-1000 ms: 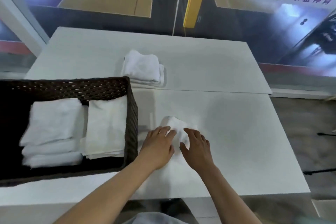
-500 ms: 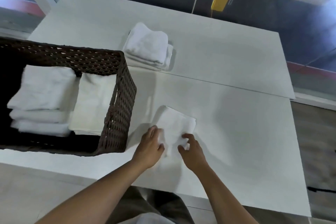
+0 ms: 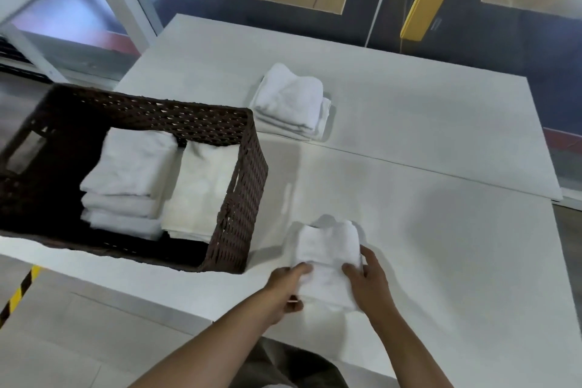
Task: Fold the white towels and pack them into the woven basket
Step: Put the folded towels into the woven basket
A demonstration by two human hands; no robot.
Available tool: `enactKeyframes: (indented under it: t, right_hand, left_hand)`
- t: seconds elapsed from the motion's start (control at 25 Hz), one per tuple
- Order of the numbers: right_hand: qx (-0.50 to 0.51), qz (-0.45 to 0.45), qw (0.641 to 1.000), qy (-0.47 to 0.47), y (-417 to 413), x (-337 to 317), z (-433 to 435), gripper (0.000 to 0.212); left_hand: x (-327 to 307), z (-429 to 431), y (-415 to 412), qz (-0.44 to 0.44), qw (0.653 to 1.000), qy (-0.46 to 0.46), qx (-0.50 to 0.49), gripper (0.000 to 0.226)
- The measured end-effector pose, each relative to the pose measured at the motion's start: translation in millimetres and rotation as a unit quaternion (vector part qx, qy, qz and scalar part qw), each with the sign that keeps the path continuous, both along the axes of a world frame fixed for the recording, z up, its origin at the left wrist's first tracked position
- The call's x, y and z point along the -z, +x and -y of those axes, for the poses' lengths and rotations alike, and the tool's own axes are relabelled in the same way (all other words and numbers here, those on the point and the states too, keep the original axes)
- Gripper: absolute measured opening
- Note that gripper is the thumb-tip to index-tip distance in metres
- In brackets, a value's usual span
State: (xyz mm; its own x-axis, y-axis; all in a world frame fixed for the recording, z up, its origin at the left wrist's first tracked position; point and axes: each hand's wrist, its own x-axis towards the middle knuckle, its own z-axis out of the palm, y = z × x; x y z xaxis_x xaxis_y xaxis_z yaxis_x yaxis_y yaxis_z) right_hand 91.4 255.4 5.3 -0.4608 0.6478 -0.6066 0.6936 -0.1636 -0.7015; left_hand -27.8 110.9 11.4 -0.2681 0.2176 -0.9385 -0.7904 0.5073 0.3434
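Observation:
A small folded white towel (image 3: 329, 257) is lifted a little off the white table (image 3: 441, 230), near its front edge. My left hand (image 3: 285, 291) grips its left side, thumb on top and fingers underneath. My right hand (image 3: 368, 283) grips its right side. The dark woven basket (image 3: 244, 198) stands to the left and holds two stacks of folded white towels (image 3: 132, 179). A pile of white towels (image 3: 291, 102) lies further back on the table.
The basket's near edge sits close to the table's front edge. Behind the table are glass panels, a white post and a yellow pad. Black-and-yellow floor tape shows at the lower left.
Both hands went from pressing the towel flat on the table to gripping its two sides and raising it. The towel is folded narrower now. The view has shifted right.

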Motion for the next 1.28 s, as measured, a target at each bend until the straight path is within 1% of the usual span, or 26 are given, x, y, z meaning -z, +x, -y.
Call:
enactKeyframes:
  t: [0.08, 0.12, 0.2, 0.28, 0.36, 0.44, 0.52, 0.64, 0.72, 0.76, 0.84, 0.88, 0.92, 1.04, 1.12, 1.2, 1.28]
  right_hand:
    - [0.009, -0.018, 0.999, 0.025, -1, -20, -3, 0.042]
    - [0.016, -0.025, 0.999, 0.035, -3, -31, -8, 0.041]
    - [0.018, -0.041, 0.998, 0.050, -11, -58, -18, 0.040]
    - [0.019, -0.076, 0.995, 0.055, -26, -85, -25, 0.039]
    - [0.037, -0.126, 0.990, 0.051, -45, -113, -27, 0.036]
    - [0.042, -0.156, 0.985, 0.068, -67, -140, -21, 0.034]
    - [0.027, -0.172, 0.979, 0.108, -90, -163, -10, 0.036]
    - [-0.002, -0.204, 0.969, 0.142, -122, -191, 15, 0.032]
    - [-0.025, -0.224, 0.962, 0.157, -144, -205, 37, 0.029]
    - [-0.032, -0.234, 0.958, 0.160, -157, -210, 49, 0.029]
    - [-0.043, -0.245, 0.955, 0.164, -187, -213, 75, 0.027]
    - [-0.051, -0.244, 0.954, 0.167, -201, -211, 88, 0.028]
    - [-0.060, -0.240, 0.955, 0.167, -214, -209, 101, 0.030]
    - [-0.085, -0.195, 0.965, 0.154, -254, -190, 135, 0.053]
    - [-0.098, -0.149, 0.969, 0.169, -277, -171, 158, 0.065]
    - [-0.110, -0.101, 0.971, 0.186, -291, -148, 183, 0.072]
    - [-0.100, -0.070, 0.975, 0.184, -292, -134, 205, 0.074]
  left_hand:
    - [-11, -5, -1, -0.012, 0.999, 0.034, 0.017, 0.041]
    - [-19, -9, -4, -0.048, 0.997, 0.055, 0.032, 0.038]
    - [-41, -14, -12, -0.169, 0.979, 0.089, 0.067, 0.034]
    - [-72, -11, -23, -0.274, 0.950, 0.125, 0.084, 0.033]
    - [-104, -8, -34, -0.335, 0.925, 0.158, 0.082, 0.034]
    - [-132, 0, -45, -0.372, 0.908, 0.182, 0.071, 0.041]
    - [-159, 13, -58, -0.408, 0.888, 0.198, 0.072, 0.048]
    - [-192, 43, -84, -0.466, 0.860, 0.197, 0.067, 0.057]
    - [-206, 65, -108, -0.479, 0.852, 0.201, 0.059, 0.064]
    - [-211, 75, -122, -0.473, 0.854, 0.212, 0.046, 0.063]
    - [-212, 97, -153, -0.438, 0.868, 0.234, -0.014, 0.055]
    - [-210, 108, -168, -0.427, 0.875, 0.227, -0.034, 0.052]
    - [-207, 120, -182, -0.431, 0.878, 0.206, -0.032, 0.051]
    - [-187, 158, -227, -0.454, 0.880, 0.133, 0.042, 0.061]
    - [-169, 176, -254, -0.447, 0.883, 0.093, 0.103, 0.066]
    - [-153, 186, -270, -0.439, 0.882, 0.071, 0.158, 0.069]
    - [-141, 188, -272, -0.439, 0.868, 0.073, 0.219, 0.071]
